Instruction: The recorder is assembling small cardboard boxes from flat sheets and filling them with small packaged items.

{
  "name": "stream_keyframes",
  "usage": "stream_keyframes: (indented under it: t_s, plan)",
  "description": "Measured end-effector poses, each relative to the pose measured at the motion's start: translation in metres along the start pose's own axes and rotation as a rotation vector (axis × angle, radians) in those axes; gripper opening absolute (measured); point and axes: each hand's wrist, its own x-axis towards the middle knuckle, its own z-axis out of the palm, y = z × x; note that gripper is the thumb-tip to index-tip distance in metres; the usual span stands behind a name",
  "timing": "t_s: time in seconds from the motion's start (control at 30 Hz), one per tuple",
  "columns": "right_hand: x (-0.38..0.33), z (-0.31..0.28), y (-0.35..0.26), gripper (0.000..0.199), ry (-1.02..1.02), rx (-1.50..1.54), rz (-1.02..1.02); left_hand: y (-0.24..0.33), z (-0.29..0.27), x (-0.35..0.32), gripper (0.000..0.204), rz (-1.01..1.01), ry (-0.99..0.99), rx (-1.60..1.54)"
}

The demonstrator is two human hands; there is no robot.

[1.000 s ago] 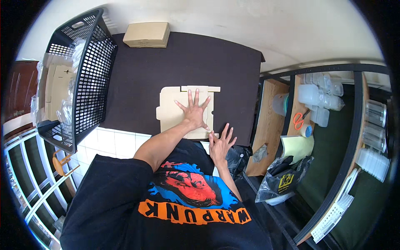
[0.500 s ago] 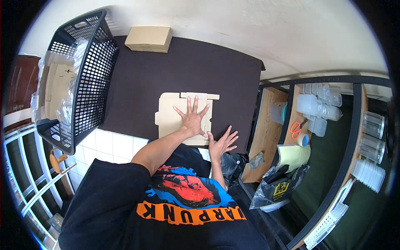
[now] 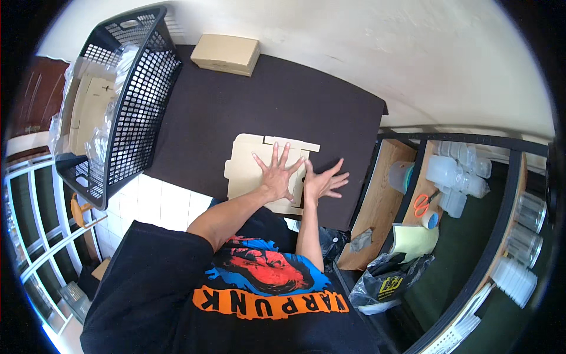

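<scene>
Cardboard blank [image 3: 242, 171] flat under my wearer's left hand [image 3: 275, 178], right hand [image 3: 319, 182] at its right edge.
From my remote post I see the blank lying on the dark tabletop [image 3: 265, 100], its thin flap strip along the far edge. Left hand: palm down on the blank, fingers spread wide, gripping nothing. Right hand: fingers splayed too, nothing in its grasp, thumb side at the blank's right edge; I cannot tell whether it presses there. Beyond the blank, to the left, I note a closed cardboard box [image 3: 224, 54]; well left of it, a dark plastic basket [image 3: 139, 118]. Well right of the blank: orange-handled scissors [image 3: 427, 199] and a tape roll [image 3: 430, 220], side by side.
</scene>
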Motion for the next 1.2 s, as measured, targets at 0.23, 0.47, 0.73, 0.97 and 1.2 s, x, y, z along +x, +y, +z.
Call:
stream_keyframes:
  t_s: [0.23,0.47,0.73,0.97,1.2]
  plan:
    - [0.024,0.002,-0.037,0.125,-0.019,0.041,0.062,-0.001,0.003,-0.001,0.150,0.000,0.029,0.003]
    - [0.003,-0.002,-0.007,0.122,-0.015,0.006,-0.054,0.001,0.007,-0.005,0.148,-0.004,0.019,-0.021]
    - [-0.075,-0.014,0.042,0.086,-0.102,0.076,-0.293,-0.028,0.045,0.008,0.151,0.030,0.209,-0.091]
    - [-0.070,-0.012,0.061,0.068,-0.015,0.045,-0.358,-0.040,0.019,0.006,0.160,0.153,0.071,-0.311]
    - [-0.060,-0.016,0.054,0.028,-0.215,0.181,-0.207,-0.065,0.021,-0.034,0.144,0.143,0.207,0.056]
